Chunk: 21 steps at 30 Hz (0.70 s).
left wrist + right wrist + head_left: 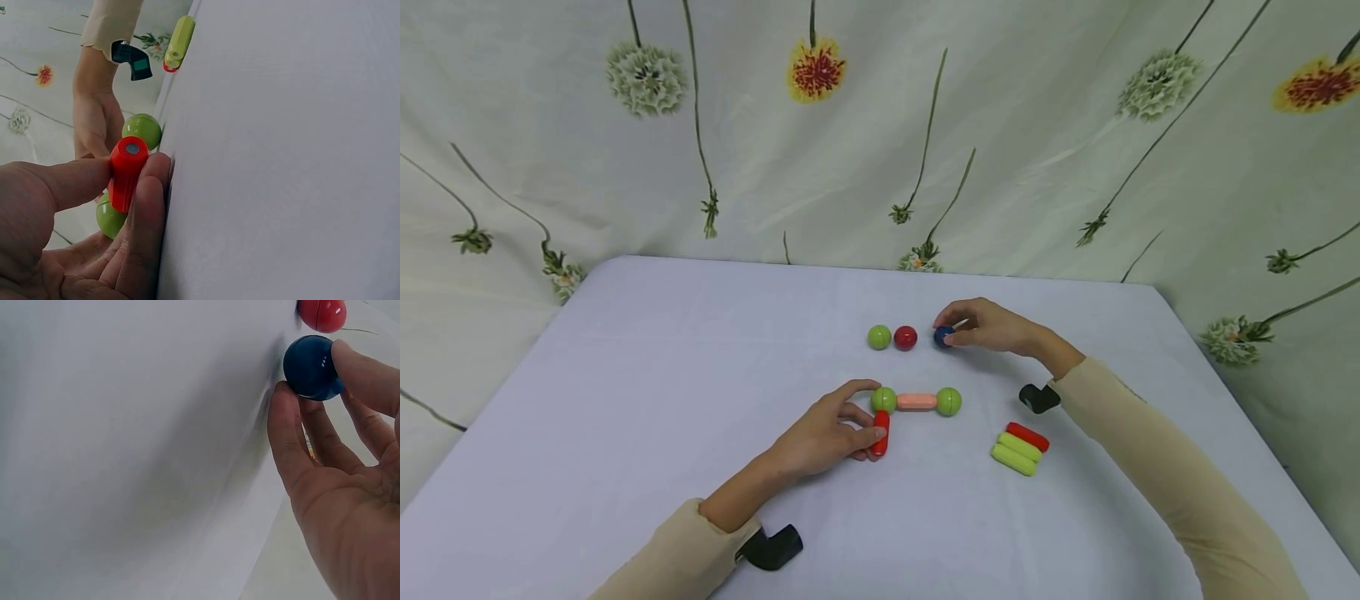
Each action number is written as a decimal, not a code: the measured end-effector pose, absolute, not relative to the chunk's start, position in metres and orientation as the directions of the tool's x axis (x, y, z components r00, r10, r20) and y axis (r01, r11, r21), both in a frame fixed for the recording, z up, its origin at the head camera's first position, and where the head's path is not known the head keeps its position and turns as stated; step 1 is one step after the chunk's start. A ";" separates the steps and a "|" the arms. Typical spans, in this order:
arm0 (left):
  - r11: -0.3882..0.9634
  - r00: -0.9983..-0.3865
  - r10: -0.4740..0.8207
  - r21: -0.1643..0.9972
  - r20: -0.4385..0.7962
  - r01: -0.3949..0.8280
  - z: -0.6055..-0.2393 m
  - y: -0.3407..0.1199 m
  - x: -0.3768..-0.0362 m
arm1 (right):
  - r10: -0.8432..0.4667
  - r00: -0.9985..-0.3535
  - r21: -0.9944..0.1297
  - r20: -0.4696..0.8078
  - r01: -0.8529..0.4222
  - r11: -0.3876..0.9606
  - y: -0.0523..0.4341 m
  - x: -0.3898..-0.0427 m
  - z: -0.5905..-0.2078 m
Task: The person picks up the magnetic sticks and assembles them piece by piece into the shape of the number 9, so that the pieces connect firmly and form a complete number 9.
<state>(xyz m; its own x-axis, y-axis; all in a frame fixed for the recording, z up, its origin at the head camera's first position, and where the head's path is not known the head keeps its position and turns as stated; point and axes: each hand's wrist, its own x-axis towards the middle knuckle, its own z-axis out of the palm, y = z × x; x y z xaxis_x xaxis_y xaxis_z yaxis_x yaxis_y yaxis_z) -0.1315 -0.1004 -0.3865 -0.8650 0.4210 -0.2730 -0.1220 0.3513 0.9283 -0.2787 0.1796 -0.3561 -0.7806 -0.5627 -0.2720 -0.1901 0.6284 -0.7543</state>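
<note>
My left hand [829,427] pinches a red rod [881,433] between thumb and fingers, and a grey disc shows in the rod's near end in the left wrist view. The rod's far end meets a green ball [883,399]. From that ball a pink rod [917,402] runs right to a second green ball [949,402]. Farther back on the table, my right hand [992,327] holds a dark blue ball [312,367] between thumb and fingertips. A red ball [906,337] sits just left of it, with another green ball [879,337] beside that.
One red rod [1027,437] and two yellow-green rods [1017,454] lie side by side at the right, in front of the right forearm. The table [625,400] has a white cover. Behind it hangs a flower-print cloth [850,183].
</note>
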 end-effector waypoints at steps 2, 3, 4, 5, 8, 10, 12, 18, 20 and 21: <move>0.349 -0.866 0.422 0.930 -0.268 -0.117 -0.387 -0.101 -0.132 | -0.558 -0.786 -0.751 -0.267 -0.193 0.632 0.180 -0.277 -0.355; 0.351 -0.867 0.421 0.929 -0.267 -0.115 -0.387 -0.100 -0.132 | -0.558 -0.787 -0.751 -0.262 -0.197 0.630 0.182 -0.276 -0.355; 0.354 -0.868 0.420 0.928 -0.266 -0.114 -0.387 -0.100 -0.132 | -0.555 -0.791 -0.750 -0.258 -0.197 0.631 0.182 -0.275 -0.354; 0.357 -0.869 0.418 0.928 -0.265 -0.111 -0.387 -0.100 -0.132 | -0.556 -0.792 -0.749 -0.252 -0.204 0.630 0.183 -0.274 -0.353; 0.367 -0.872 0.409 0.923 -0.270 -0.114 -0.387 -0.100 -0.132 | -0.554 -0.799 -0.750 -0.232 -0.216 0.626 0.185 -0.271 -0.350; 0.369 -0.872 0.408 0.922 -0.270 -0.113 -0.386 -0.100 -0.132 | -0.552 -0.805 -0.751 -0.219 -0.222 0.622 0.186 -0.269 -0.349; 0.366 -0.871 0.411 0.924 -0.269 -0.112 -0.386 -0.100 -0.131 | -0.550 -0.807 -0.758 -0.214 -0.218 0.615 0.187 -0.267 -0.347; 0.348 -0.871 0.416 0.931 -0.259 -0.111 -0.385 -0.099 -0.130 | -0.570 -0.795 -0.776 -0.207 -0.221 0.591 0.188 -0.260 -0.346; 0.352 -0.873 0.411 0.929 -0.262 -0.114 -0.385 -0.099 -0.130 | -0.581 -0.790 -0.777 -0.196 -0.236 0.584 0.188 -0.258 -0.346; 0.355 -0.874 0.408 0.928 -0.264 -0.115 -0.385 -0.099 -0.130 | -0.583 -0.789 -0.777 -0.194 -0.240 0.582 0.188 -0.257 -0.345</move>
<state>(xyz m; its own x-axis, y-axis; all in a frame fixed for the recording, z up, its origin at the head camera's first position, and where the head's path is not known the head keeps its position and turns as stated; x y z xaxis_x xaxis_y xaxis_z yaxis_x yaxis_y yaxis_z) -0.1298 -0.0986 -0.3846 -0.8739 0.4078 -0.2644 -0.1151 0.3549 0.9278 -0.2565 0.1885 -0.3453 -0.7887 -0.5834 -0.1938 -0.2400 0.5825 -0.7766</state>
